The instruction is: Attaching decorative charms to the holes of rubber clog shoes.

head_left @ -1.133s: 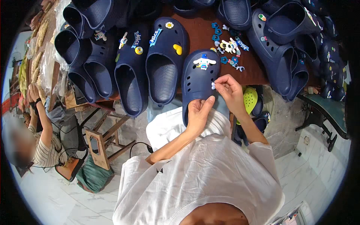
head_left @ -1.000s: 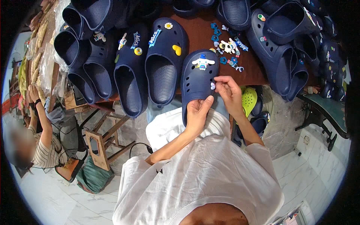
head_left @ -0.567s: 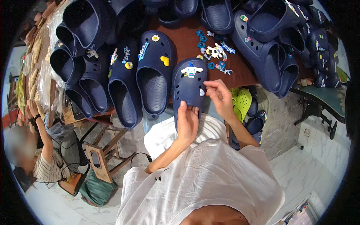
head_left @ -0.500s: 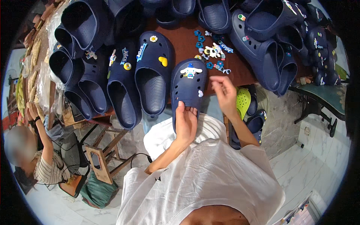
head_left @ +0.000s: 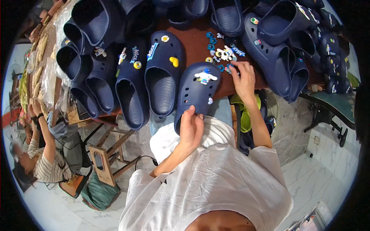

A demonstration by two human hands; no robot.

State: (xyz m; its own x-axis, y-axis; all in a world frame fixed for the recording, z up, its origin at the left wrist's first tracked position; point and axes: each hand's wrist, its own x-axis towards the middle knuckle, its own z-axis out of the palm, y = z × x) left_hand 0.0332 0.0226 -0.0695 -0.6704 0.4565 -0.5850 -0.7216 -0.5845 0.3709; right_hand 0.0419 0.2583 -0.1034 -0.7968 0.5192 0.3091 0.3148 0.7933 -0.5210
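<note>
Grasping the navy clog (head_left: 195, 89) at the near edge of the tabletop (head_left: 194, 44), the left hand (head_left: 191, 129) steadies it, long-eared white charm (head_left: 206, 77) and small pale charm (head_left: 210, 101) fitted, several holes (head_left: 187, 95) bare, while the right hand (head_left: 244, 82) is at the loose charms (head_left: 226, 53), whether pinching one I cannot tell.

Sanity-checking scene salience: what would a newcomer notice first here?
Probably the navy clog in the left hand, at centre, with a white long-eared charm on its toe. Just beyond it, the right hand is at the colourful loose charms on the brown tabletop. A lime-green clog stands out below the table edge.
</note>
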